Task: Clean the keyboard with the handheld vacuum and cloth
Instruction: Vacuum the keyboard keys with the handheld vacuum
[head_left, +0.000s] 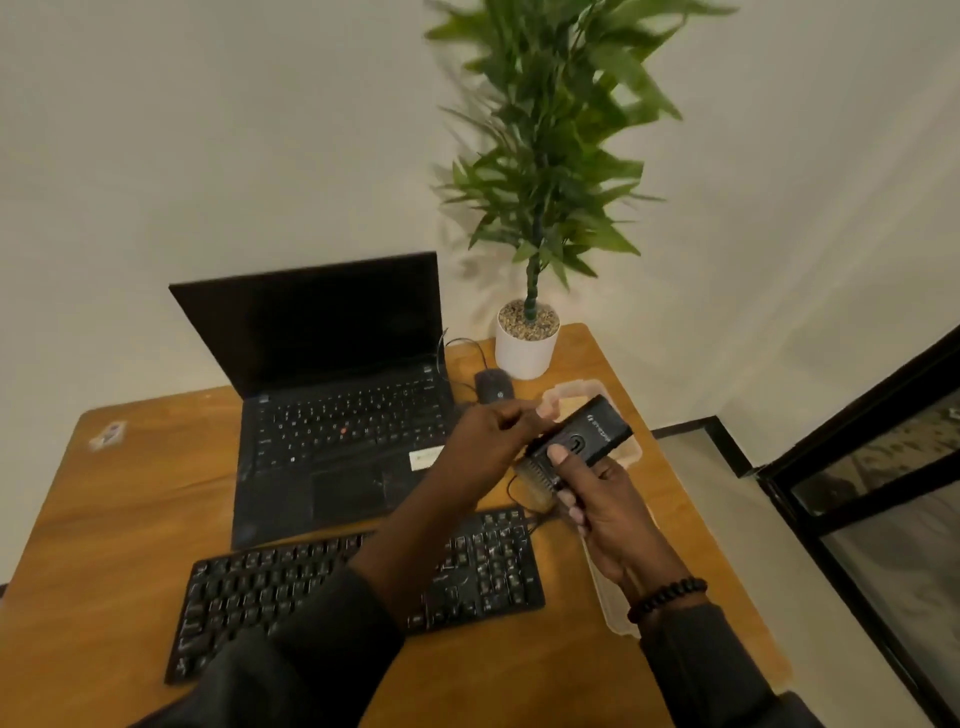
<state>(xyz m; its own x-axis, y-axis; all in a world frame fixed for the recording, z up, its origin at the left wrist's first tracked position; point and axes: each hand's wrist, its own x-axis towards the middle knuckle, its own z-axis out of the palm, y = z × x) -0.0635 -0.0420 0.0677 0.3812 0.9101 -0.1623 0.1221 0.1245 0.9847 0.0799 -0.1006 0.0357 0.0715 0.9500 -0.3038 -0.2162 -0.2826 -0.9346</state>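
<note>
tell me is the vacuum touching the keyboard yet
Apart. The head view shows the vacuum gripped in the right hand, raised above the table beyond the keyboard.

The handheld vacuum (582, 441) carries a pale logo and a brand word along its black body, but the letters are too blurred to read. The laptop (332, 415) has a white sticker on its palm rest and the desk (130, 493) has one near its left corner; neither print can be read.

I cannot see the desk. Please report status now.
Right hand grips vacuum, thumb on button. Left hand at its brush end. Keyboard untouched, left arm above it.
</note>
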